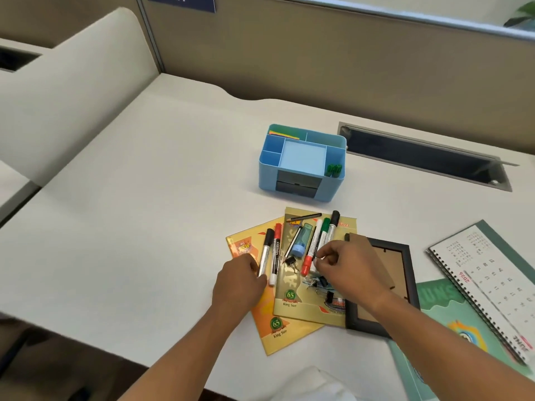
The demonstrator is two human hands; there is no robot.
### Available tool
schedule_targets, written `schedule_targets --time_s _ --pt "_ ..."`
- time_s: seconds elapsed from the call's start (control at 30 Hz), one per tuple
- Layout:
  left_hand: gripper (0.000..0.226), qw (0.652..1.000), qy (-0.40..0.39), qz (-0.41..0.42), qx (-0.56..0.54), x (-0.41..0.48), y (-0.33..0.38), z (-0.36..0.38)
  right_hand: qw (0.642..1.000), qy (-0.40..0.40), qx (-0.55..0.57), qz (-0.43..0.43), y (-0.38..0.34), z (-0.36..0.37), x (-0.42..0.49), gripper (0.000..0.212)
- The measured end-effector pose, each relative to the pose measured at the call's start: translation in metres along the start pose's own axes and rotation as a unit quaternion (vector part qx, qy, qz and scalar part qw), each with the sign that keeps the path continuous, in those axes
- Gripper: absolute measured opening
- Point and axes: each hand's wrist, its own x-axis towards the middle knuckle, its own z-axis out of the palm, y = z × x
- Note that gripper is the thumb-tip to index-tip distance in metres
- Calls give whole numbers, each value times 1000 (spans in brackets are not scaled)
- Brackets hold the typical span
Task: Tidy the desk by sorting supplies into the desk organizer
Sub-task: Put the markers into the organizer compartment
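Organizer: your blue desk organizer point(301, 166) stood mid-desk, beyond the supplies, its drawer front facing you; green clips point(333, 170) sat in its right compartment.
Markers: six lay on two yellow booklets point(289, 302), long axes running roughly toward the organizer, caps at mixed ends.
Writing: one marker point(276, 257) read "camlin"; the booklets read "65" and "King Size"; the calendar point(489, 282) read "JUNE".
Left hand: your left hand point(240, 280) lay curled, fingers together, touching the black-capped marker point(265, 253); whether it gripped, you could not tell.
Right hand: your right hand point(344, 264) pinched something small over the red-capped marker point(310, 253); what, you could not tell.
Open room: the white desk point(144, 227) was bare left of the organizer; a picture frame point(385, 285) and the calendar crowded the right.
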Motion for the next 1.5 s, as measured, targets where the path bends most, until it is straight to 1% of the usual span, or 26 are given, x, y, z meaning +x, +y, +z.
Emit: schedule_targets --time_s 0.13,0.23,0.3,0.37,0.47,0.53,0.63,0.77,0.83,0.93,1.07,1.17,1.23,1.33,1.5 --pt "15 1000 -12 -6 26 -9 -4 -6 1000 -11 9 -14 -12 17 2 8" --pt "19 998 -42 -16 45 -15 -8 -12 999 -14 -3 -32 -24 27 6 5" --pt "22 997 -62 -26 38 -18 -11 -17 999 -9 -12 -39 -30 32 10 5" --pt "23 997 -70 -34 -2 -21 -15 -20 999 -7 -21 -40 -35 36 15 6" --pt "19 990 -81 -30 -110 -26 -19 -26 998 -6 -39 -39 -41 40 23 8" --pt "17 977 -99 -25 -187 -31 -19 -32 998 0 -56 -40 -46 42 31 10" --pt "17 955 -110 -12 -276 -40 -19 -43 996 5 -80 -29 -54 44 44 20" --pt "20 919 -132 -5 -371 -49 -18 -59 990 38 -129 -39 -60 49 64 16" --pt "24 901 -147 1 -407 -53 -19 -64 989 49 -134 -28 -63 55 72 18" --pt "28 881 -158 12 -445 -56 -22 -68 987 52 -153 -19 -66 63 80 28" --pt "26 855 -136 6 -501 -59 -24 -71 985 54 -166 -14 -68 72 82 35" --pt "26 841 -125 11 -526 -60 -22 -74 985 51 -165 -18 -69 76 80 34" --pt "26 840 -117 17 -530 -59 -20 -74 989 54 -138 -10 -70 77 79 32" --pt "22 849 -95 26 -519 -58 -17 -76 997 75 -32 10 -81 71 77 31" --pt "13 898 -38 55 -435 -51 -7 -78 988 107 114 -23 -102 36 60 19"
